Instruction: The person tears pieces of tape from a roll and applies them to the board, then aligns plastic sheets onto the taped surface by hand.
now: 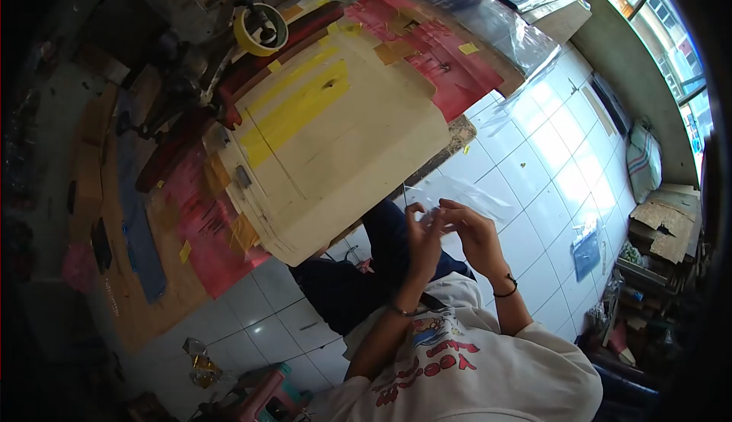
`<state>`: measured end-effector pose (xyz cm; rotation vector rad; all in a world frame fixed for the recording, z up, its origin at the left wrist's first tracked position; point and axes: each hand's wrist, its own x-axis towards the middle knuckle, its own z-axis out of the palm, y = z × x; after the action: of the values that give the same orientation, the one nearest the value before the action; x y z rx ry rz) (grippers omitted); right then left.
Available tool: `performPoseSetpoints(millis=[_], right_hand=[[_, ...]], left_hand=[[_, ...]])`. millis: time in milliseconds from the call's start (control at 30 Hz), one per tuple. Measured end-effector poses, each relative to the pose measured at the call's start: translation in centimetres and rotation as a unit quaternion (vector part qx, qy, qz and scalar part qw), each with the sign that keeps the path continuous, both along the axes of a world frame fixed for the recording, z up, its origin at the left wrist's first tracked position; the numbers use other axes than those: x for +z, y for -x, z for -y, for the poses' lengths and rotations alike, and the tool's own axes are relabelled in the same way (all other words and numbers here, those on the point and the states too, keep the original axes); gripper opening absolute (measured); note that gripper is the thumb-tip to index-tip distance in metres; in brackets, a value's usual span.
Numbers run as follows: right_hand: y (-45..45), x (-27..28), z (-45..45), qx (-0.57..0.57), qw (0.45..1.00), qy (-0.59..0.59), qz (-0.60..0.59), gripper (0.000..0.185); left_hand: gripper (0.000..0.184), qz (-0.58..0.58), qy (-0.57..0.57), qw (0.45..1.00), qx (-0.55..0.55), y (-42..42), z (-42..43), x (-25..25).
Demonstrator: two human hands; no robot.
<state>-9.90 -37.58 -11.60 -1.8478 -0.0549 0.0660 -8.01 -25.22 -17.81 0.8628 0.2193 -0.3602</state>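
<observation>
In front of my lap, beyond the table edge, my left hand (424, 237) and my right hand (474, 231) meet at the fingertips. A thin, clear plastic bag or sheet (479, 193) spreads out behind them over the floor, its near edge gathered at my fingers. My left fingers are curled in a pinch. Those of my right hand bend over toward the left and touch it; the exact grip is partly hidden. Beside my hands, a beige board (343, 136) with yellow tape strips (297, 102) lies on the table.
Red sheets (435, 56) stick out from under the board. A yellow tape roll (261, 29) sits by a dark machine part at the table's back. Clear plastic film (488, 22) covers the far end. A stool (274, 399) stands lower left; cardboard (665, 222) is piled right.
</observation>
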Motion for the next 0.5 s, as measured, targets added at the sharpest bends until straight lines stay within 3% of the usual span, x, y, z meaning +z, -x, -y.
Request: performPoseSetpoints(millis=[33, 100, 133, 167, 200, 233, 267, 333, 400, 500], right_hand=[[-0.4, 0.2, 0.2, -0.054, 0.993, 0.099, 0.046, 0.038], [-1.5, 0.8, 0.5, -0.154, 0.934, 0.291, 0.134, 0.047], [-1.9, -1.6, 1.5, -0.161, 0.964, 0.193, 0.087, 0.056], [-1.9, -3.6, 2.7, -0.115, 0.992, 0.047, -0.036, 0.055], [-2.0, -6.3, 5.0, -0.020, 0.984, -0.058, -0.169, 0.053], [-2.3, -9.1, 7.1, 0.077, 0.939, -0.162, -0.294, 0.052], [-2.3, -11.3, 7.5, 0.003, 0.948, -0.105, -0.300, 0.046], [-1.9, -16.7, 9.4, -0.157, 0.935, -0.055, -0.313, 0.038], [-0.7, -22.1, 12.8, -0.273, 0.904, -0.046, -0.325, 0.034], [0.3, -28.9, 17.6, -0.346, 0.881, -0.057, -0.319, 0.037]], left_hand=[[0.037, -0.007, -0.010, 1.000, 0.027, -0.5, -0.7, -0.9], [0.033, 0.037, -0.003, 0.998, -0.051, -1.3, -2.3, -2.4], [0.031, 0.063, 0.002, 0.994, -0.089, -1.8, -2.6, -2.7], [0.035, 0.083, -0.010, 0.988, -0.126, -1.9, -2.7, -2.9], [0.039, 0.103, -0.023, 0.981, -0.163, -2.0, -2.8, -3.1], [0.043, 0.123, -0.036, 0.971, -0.201, -2.1, -2.9, -3.1], [0.053, 0.115, -0.090, 0.966, -0.214, -1.6, -3.8, -2.1], [0.055, 0.274, -0.304, 0.856, -0.315, -1.3, -8.2, 1.6], [0.044, 0.233, -0.306, 0.840, -0.384, -0.6, -13.9, 6.6], [0.039, 0.289, -0.357, 0.860, -0.222, 2.9, -24.6, 14.2]])
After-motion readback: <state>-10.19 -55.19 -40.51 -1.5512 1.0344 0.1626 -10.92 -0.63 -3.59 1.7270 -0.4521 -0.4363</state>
